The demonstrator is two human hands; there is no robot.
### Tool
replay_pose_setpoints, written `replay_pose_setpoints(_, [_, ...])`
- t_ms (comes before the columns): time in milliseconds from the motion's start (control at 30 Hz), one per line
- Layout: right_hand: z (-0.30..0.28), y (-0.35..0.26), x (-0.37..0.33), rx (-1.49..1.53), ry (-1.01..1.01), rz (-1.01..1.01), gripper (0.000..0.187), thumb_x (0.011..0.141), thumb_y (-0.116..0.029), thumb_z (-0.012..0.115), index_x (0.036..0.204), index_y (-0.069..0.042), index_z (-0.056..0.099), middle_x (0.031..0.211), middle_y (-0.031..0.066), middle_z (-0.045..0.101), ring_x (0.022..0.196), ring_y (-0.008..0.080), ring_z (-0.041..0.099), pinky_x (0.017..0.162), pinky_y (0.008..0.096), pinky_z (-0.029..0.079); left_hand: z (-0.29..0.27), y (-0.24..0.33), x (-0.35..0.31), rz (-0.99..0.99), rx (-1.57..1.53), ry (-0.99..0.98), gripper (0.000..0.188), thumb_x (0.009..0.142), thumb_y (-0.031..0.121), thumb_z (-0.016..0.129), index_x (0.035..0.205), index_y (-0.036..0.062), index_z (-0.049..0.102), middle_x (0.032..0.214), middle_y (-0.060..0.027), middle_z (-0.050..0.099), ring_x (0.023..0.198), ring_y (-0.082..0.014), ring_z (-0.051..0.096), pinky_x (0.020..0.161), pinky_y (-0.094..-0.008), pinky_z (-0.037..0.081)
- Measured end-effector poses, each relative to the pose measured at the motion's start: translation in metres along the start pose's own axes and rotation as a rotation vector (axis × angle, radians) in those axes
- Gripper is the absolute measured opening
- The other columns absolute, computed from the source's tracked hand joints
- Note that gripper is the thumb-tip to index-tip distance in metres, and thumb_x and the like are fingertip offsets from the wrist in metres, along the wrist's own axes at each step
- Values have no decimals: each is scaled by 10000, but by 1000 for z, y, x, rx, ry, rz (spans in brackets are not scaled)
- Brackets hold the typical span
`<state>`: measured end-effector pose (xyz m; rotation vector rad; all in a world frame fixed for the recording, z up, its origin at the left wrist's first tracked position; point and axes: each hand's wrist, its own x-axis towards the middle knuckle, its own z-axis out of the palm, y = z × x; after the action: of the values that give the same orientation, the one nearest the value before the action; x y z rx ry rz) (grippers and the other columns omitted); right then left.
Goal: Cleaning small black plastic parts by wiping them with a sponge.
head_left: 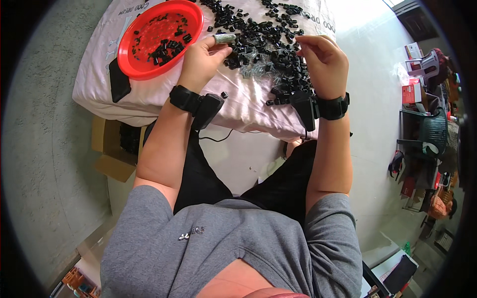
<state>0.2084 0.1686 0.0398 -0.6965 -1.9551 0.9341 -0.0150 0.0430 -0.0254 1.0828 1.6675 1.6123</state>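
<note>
My left hand is closed in a pinch at the left side of a heap of small black plastic pieces. A pale greenish wrap covers its index finger. Whatever sits between that finger and the thumb is too small to make out. Over the right edge of the heap, my right hand has thumb and fingertips pressed together, with perhaps a tiny dark piece at the tips. Small clear plastic pieces lie among the black ones, between my hands. A red round basin on the left holds more black pieces.
A pale pink printed cloth covers the work surface. A flat black object lies beside the basin. Below the left edge stands an open cardboard box with black contents. Chairs and boxes line the far right.
</note>
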Motion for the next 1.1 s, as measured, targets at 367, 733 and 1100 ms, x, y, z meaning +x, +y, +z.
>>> replay_pose_setpoints(367, [-22, 38, 9, -143, -101, 123, 160, 793, -36, 624, 874, -55, 761, 810, 107, 682, 716, 191, 682, 674, 295, 526, -13, 76, -28, -538, 291, -892, 147, 888, 165, 701, 900, 19, 697, 756, 4, 672, 656, -55, 570, 604, -230, 462])
replay_pose_setpoints(733, [-3, 56, 18, -298, -106, 165, 125, 803, -78, 675, 883, -65, 769, 877, 121, 708, 777, 263, 696, 728, 326, 541, 10, 21, -21, -146, 139, -344, 220, 947, 197, 661, 1030, -4, 698, 883, 9, 682, 791, -45, 581, 721, -228, 474])
replay_pose_setpoints(1100, [-15, 65, 20, -282, -54, 218, 135, 816, -105, 697, 927, -73, 766, 820, 133, 720, 709, 244, 695, 682, 325, 542, 32, 24, -26, -410, -147, -564, 276, 974, 204, 620, 1183, 25, 640, 1071, -31, 698, 999, -102, 657, 827, -263, 537])
